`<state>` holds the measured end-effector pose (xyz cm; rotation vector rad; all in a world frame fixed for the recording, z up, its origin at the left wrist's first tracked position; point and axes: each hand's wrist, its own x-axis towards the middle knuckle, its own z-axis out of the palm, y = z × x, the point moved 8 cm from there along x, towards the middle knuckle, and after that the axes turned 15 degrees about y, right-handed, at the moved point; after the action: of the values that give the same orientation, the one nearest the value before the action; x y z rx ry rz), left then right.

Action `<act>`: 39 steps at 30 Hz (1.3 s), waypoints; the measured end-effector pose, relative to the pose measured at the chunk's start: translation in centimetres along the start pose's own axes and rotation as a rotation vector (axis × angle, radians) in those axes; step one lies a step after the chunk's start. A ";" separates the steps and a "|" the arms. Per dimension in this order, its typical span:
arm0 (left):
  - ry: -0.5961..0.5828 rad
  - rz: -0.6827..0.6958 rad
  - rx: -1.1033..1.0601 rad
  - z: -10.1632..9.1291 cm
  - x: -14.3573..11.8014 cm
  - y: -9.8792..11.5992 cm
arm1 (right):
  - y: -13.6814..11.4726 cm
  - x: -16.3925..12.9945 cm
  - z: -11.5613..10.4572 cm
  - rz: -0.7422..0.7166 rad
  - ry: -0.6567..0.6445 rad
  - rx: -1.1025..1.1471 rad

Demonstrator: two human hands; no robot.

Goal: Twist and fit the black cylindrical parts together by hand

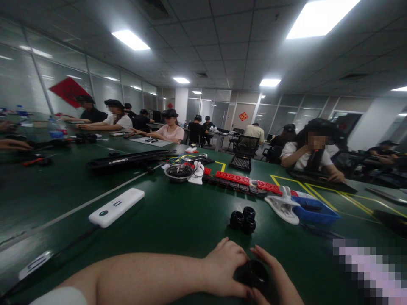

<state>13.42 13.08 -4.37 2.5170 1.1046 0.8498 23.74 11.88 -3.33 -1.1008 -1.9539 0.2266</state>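
My left hand reaches in from the lower left, its fingers closed round the left side of a glossy black cylindrical part with an open, hollow end. On the other side, my right hand grips the same part, thumb low and fingers bent over it. The grip hides much of the part. Just beyond my hands, three similar black cylindrical parts stand close together on the green table.
A white power bank with a cable lies to the left. Farther back are a red-and-black strip, a white clamp, a blue bin, a round metal dish and a long black panel. Other people sit around the tables.
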 end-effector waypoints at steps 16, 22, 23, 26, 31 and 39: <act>0.003 0.006 0.000 0.0 -0.1 0.0 | -0.3 0.0 0.1 -0.038 -0.026 -0.038; 0.010 0.018 -0.004 0.0 -0.1 0.1 | 0.4 0.0 0.1 0.044 -0.013 -0.076; 0.024 0.021 -0.001 -0.1 -0.1 0.1 | 0.6 -0.1 0.1 0.042 -0.006 -0.081; 0.049 0.024 -0.004 -0.2 0.0 0.1 | 0.8 -0.5 0.0 0.001 0.007 -0.064; 0.038 0.015 -0.013 0.0 0.0 0.0 | 0.0 -0.5 0.2 -0.085 -0.014 -0.018; 0.063 0.009 -0.043 -0.3 0.0 0.2 | -0.2 -0.4 0.3 0.048 -0.031 -0.018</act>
<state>13.33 12.94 -4.07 2.4783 1.0830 0.9504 23.49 11.58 -3.65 -1.1629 -1.9619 0.2543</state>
